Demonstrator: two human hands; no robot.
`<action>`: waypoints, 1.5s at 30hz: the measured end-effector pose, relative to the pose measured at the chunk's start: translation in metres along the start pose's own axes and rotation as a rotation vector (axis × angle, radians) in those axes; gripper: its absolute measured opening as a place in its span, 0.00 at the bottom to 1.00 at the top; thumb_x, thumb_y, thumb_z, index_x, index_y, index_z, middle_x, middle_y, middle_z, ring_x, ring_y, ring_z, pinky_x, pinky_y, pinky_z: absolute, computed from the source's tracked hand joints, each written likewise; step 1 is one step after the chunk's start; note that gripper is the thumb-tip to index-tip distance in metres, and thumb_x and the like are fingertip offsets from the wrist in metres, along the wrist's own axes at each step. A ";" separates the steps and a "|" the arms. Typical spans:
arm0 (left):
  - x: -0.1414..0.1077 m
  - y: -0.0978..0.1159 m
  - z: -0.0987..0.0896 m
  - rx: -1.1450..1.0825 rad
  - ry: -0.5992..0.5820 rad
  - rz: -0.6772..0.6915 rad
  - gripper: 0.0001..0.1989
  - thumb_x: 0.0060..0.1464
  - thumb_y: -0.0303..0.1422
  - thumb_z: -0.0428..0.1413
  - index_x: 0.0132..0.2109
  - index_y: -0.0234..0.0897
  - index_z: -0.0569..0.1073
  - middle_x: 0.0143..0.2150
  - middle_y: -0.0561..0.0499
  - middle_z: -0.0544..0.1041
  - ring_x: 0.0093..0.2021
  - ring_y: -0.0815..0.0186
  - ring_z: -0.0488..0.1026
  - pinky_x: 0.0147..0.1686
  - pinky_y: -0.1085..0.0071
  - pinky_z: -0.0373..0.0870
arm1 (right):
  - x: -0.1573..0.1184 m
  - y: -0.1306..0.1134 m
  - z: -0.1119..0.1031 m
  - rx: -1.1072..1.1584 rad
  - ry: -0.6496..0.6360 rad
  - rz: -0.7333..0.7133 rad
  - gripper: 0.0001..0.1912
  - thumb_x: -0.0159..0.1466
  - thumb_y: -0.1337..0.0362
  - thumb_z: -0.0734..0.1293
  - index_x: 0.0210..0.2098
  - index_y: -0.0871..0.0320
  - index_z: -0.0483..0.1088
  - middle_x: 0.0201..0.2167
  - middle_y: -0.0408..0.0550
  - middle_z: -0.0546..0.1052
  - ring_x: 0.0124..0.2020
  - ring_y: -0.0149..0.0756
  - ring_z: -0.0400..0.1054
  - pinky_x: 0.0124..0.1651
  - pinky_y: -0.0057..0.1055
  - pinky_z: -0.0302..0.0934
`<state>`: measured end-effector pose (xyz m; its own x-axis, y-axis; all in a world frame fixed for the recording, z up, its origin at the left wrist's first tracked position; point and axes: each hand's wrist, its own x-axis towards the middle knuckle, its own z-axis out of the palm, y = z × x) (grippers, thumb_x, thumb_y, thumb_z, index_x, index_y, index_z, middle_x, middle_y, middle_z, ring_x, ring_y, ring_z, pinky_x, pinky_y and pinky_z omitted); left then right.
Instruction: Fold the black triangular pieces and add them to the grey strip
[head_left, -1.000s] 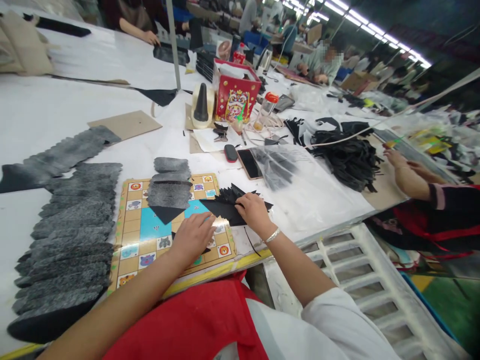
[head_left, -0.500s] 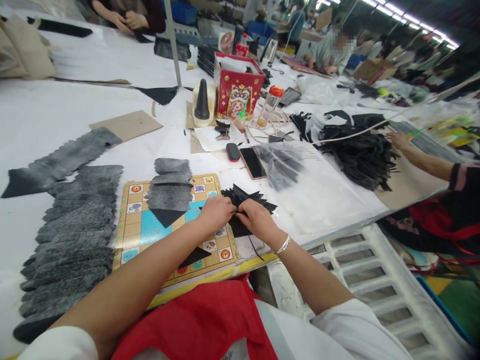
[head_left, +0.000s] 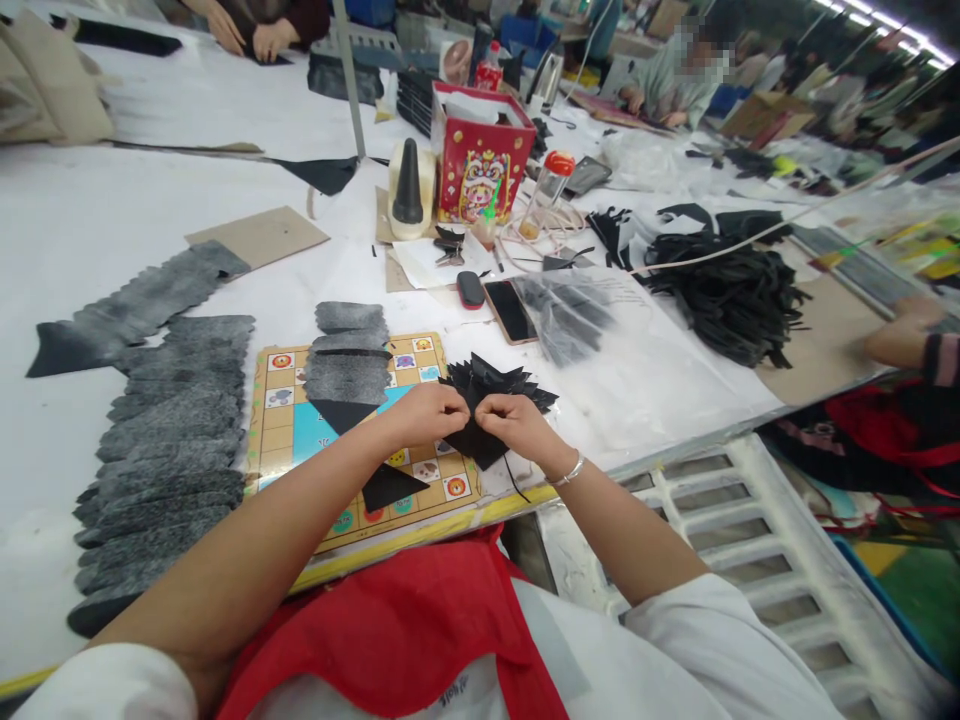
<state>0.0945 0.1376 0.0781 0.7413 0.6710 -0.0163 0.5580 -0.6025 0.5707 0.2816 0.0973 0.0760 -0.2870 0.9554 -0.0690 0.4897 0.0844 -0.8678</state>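
Note:
A stack of black pointed pieces point(head_left: 499, 380) lies at the table's front, right of a printed game board point(head_left: 274, 440). My left hand point(head_left: 431, 413) is at the stack's left side, fingers pinched at a black piece point(head_left: 484, 445). My right hand point(head_left: 517, 422) pinches near the same piece from the right, a small gap between the two hands. Whatever sits between the fingertips is too small to make out. On the board lie overlapped grey pieces point(head_left: 349, 350) and a black triangle point(head_left: 390, 488).
Rows of grey pieces point(head_left: 176, 430) cover the left. Behind stand a red box point(head_left: 484, 150), a phone point(head_left: 511, 311) and a plastic bag point(head_left: 577, 320). Black strips point(head_left: 727, 290) are heaped at the right, near another person's arm point(head_left: 907, 330). Other people work farther back.
My hands have moved slightly apart, showing more of the black piece below them. The other person's arm at the right has drawn back from the black strips. The view has shifted slightly.

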 end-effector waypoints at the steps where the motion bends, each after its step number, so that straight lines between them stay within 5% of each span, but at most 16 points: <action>1: -0.002 -0.004 0.000 -0.021 0.002 -0.015 0.12 0.50 0.29 0.47 0.32 0.37 0.77 0.30 0.54 0.76 0.33 0.70 0.70 0.35 0.77 0.63 | 0.000 0.003 -0.001 0.012 0.005 0.011 0.06 0.53 0.67 0.61 0.22 0.60 0.67 0.21 0.39 0.68 0.25 0.27 0.59 0.30 0.24 0.52; 7: -0.011 -0.026 0.006 0.059 0.007 -0.070 0.12 0.50 0.30 0.46 0.30 0.37 0.74 0.31 0.53 0.76 0.34 0.67 0.70 0.34 0.74 0.63 | -0.003 0.019 -0.005 -0.074 0.012 0.059 0.09 0.55 0.63 0.61 0.22 0.60 0.68 0.20 0.39 0.68 0.24 0.27 0.59 0.29 0.25 0.51; 16: -0.016 -0.024 0.004 0.284 0.012 -0.059 0.12 0.56 0.32 0.46 0.31 0.37 0.72 0.35 0.48 0.75 0.38 0.62 0.70 0.37 0.68 0.60 | -0.018 0.029 -0.026 -0.251 -0.028 0.088 0.07 0.54 0.67 0.59 0.25 0.58 0.69 0.22 0.39 0.70 0.25 0.28 0.61 0.30 0.25 0.52; 22: -0.014 -0.019 0.011 0.384 0.044 -0.092 0.12 0.58 0.33 0.47 0.32 0.38 0.74 0.35 0.49 0.76 0.38 0.61 0.71 0.36 0.66 0.59 | -0.042 0.023 -0.049 -0.549 0.165 0.126 0.08 0.59 0.68 0.59 0.26 0.57 0.68 0.22 0.41 0.70 0.26 0.30 0.62 0.31 0.27 0.53; 26: -0.005 -0.010 0.016 0.433 0.156 -0.154 0.11 0.59 0.35 0.49 0.42 0.37 0.74 0.38 0.46 0.76 0.41 0.56 0.70 0.40 0.62 0.60 | -0.047 0.002 -0.003 -0.572 0.261 -0.135 0.10 0.64 0.67 0.57 0.39 0.58 0.69 0.34 0.48 0.73 0.37 0.34 0.65 0.42 0.29 0.58; 29: -0.011 -0.006 0.015 0.451 0.313 -0.196 0.14 0.60 0.35 0.49 0.50 0.36 0.70 0.41 0.45 0.75 0.43 0.56 0.70 0.40 0.61 0.61 | -0.035 0.005 0.040 -0.613 0.053 -0.350 0.12 0.64 0.68 0.59 0.46 0.58 0.68 0.41 0.51 0.72 0.44 0.36 0.64 0.47 0.32 0.59; 31: -0.029 -0.007 0.013 0.439 0.397 -0.172 0.13 0.60 0.34 0.49 0.49 0.37 0.70 0.41 0.46 0.75 0.42 0.57 0.70 0.39 0.62 0.63 | -0.020 0.017 0.051 -0.681 0.057 -0.346 0.13 0.64 0.68 0.59 0.47 0.58 0.69 0.43 0.51 0.71 0.44 0.36 0.64 0.49 0.33 0.59; 34: -0.078 -0.009 0.015 0.381 0.494 -0.101 0.12 0.61 0.35 0.48 0.46 0.36 0.71 0.40 0.46 0.75 0.41 0.58 0.70 0.40 0.63 0.65 | 0.001 0.032 0.037 -0.725 0.149 -0.255 0.13 0.64 0.68 0.59 0.47 0.59 0.69 0.43 0.52 0.71 0.45 0.37 0.64 0.49 0.34 0.59; 38: -0.157 -0.011 0.037 0.313 0.515 -0.090 0.11 0.61 0.32 0.48 0.46 0.35 0.70 0.39 0.46 0.75 0.40 0.61 0.69 0.41 0.64 0.66 | 0.001 0.020 0.022 -0.744 0.231 -0.267 0.14 0.64 0.68 0.58 0.47 0.61 0.69 0.43 0.54 0.71 0.46 0.39 0.63 0.51 0.36 0.58; 41: -0.191 -0.005 0.063 0.324 0.497 -0.172 0.10 0.61 0.32 0.48 0.45 0.35 0.71 0.40 0.46 0.75 0.41 0.60 0.69 0.41 0.62 0.67 | -0.017 -0.009 0.049 -0.704 0.145 -0.361 0.13 0.66 0.66 0.57 0.48 0.60 0.67 0.43 0.53 0.71 0.46 0.39 0.62 0.52 0.36 0.57; 45: -0.190 0.002 0.084 0.302 0.503 -0.205 0.09 0.60 0.32 0.49 0.44 0.36 0.71 0.42 0.46 0.75 0.41 0.61 0.69 0.41 0.62 0.67 | -0.037 -0.039 0.107 -0.741 -0.084 -0.326 0.14 0.63 0.61 0.63 0.47 0.59 0.66 0.41 0.52 0.71 0.44 0.41 0.63 0.46 0.35 0.58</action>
<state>-0.0142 -0.0273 0.0137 0.3823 0.8634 0.3294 0.8061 -0.4858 0.3379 0.1852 0.0283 0.0593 -0.5558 0.8284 0.0688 0.7799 0.5483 -0.3018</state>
